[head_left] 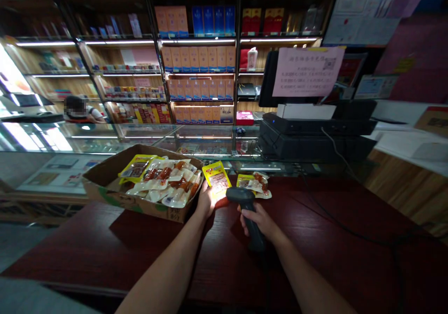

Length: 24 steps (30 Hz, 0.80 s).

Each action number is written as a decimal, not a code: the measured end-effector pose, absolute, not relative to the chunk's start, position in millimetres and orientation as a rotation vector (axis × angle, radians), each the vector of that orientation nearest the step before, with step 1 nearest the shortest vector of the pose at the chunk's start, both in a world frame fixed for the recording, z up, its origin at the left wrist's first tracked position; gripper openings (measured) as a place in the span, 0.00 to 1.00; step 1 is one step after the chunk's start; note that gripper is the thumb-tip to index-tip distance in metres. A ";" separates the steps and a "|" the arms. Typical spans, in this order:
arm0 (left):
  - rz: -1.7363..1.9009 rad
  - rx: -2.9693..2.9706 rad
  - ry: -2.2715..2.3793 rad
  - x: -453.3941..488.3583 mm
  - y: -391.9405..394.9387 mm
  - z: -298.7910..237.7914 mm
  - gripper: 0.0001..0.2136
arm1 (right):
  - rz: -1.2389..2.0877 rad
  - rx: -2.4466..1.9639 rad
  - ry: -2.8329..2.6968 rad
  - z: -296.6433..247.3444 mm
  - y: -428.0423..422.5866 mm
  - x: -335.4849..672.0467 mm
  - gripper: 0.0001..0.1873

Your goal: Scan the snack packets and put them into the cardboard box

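My left hand (206, 204) holds a yellow food packet (217, 177) by its lower left edge, just right of a cardboard box. A black barcode scanner (249, 213) is in my right hand (261, 220), fingers wrapped round its handle. The scanner's head faces the packet, and bright light falls on the packet's lower part. Inside the cardboard box (140, 210) lie several clear vacuum packs (168, 178) of reddish-brown food and a yellow packet (138, 167). Behind the scanner, another yellow packet (245, 182) and a clear pack (262, 183) rest on the dark red table.
A glass display counter (196, 134) runs behind the table (315, 258). At the right stands a monitor with a pink notice (306, 73) above black equipment (315, 139). A cable (336, 223) crosses the tabletop. Shelves of boxes (199, 59) line the back; a person (82, 111) is at far left.
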<state>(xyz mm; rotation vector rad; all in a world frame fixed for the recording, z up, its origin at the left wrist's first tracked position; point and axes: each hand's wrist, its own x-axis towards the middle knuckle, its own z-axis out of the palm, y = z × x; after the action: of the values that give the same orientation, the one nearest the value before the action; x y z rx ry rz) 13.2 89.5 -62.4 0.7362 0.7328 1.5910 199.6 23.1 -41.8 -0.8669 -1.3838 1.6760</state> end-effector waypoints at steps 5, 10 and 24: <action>1.579 0.726 0.728 11.0 88.6 -63.4 0.20 | 1.676 -0.867 -1.374 -45.6 24.1 199.5 0.20; 1.545 0.729 0.759 9.0 88.2 -61.8 0.19 | 1.635 -0.833 -1.275 -48.0 30.6 205.5 0.23; 1.397 1.025 1.162 49.2 154.7 -51.2 0.11 | 1.371 -0.686 -0.821 -37.5 50.7 248.9 0.18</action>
<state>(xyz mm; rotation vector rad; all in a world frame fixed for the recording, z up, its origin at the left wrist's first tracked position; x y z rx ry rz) 49.2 154.7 -51.2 1.0254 1.1616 1.3967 248.9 50.7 -37.5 -0.6861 -0.8206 1.3709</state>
